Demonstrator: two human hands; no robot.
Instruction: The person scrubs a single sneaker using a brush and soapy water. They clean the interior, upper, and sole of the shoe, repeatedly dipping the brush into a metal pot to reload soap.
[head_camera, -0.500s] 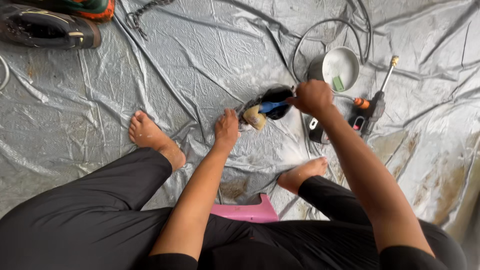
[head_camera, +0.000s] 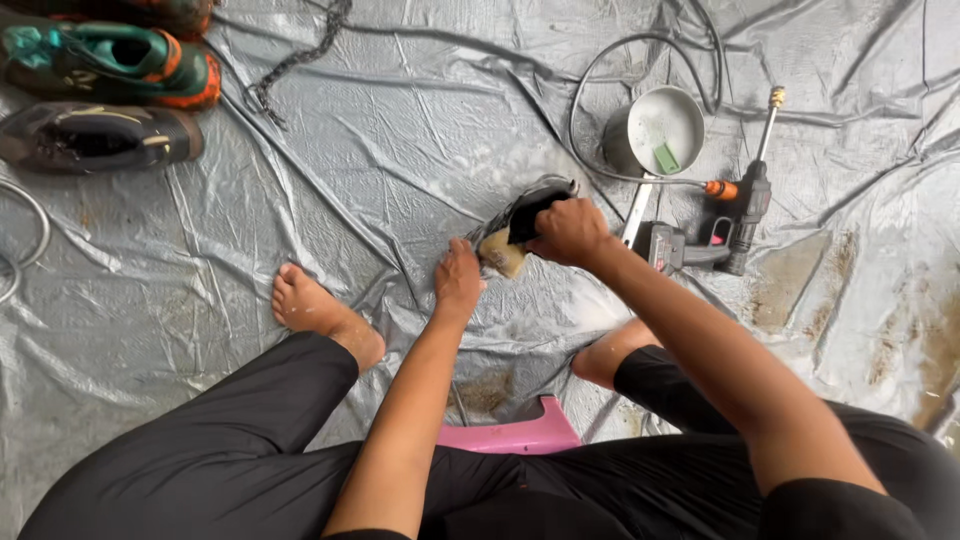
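I sit over a dark shoe (head_camera: 540, 195) with a tan sole that lies on a wet grey tarp (head_camera: 400, 140). My left hand (head_camera: 458, 280) grips the near end of the shoe by its sole. Fingers closed, my right hand (head_camera: 570, 232) presses on top of the shoe around a brush, which the fist hides almost completely. Foam shows around the shoe.
A teal and orange shoe (head_camera: 110, 62) and a dark shoe (head_camera: 95, 135) lie at the far left. A metal pot (head_camera: 655, 130) with a green sponge, a hose and a spray gun (head_camera: 720, 225) sit to the right. My bare feet (head_camera: 320, 315) flank a pink stool (head_camera: 520, 435).
My right hand has drawn left and toward me across the shoe. The brush's blue handle, visible before, is now hidden under the fist. My left hand has stayed on the shoe.
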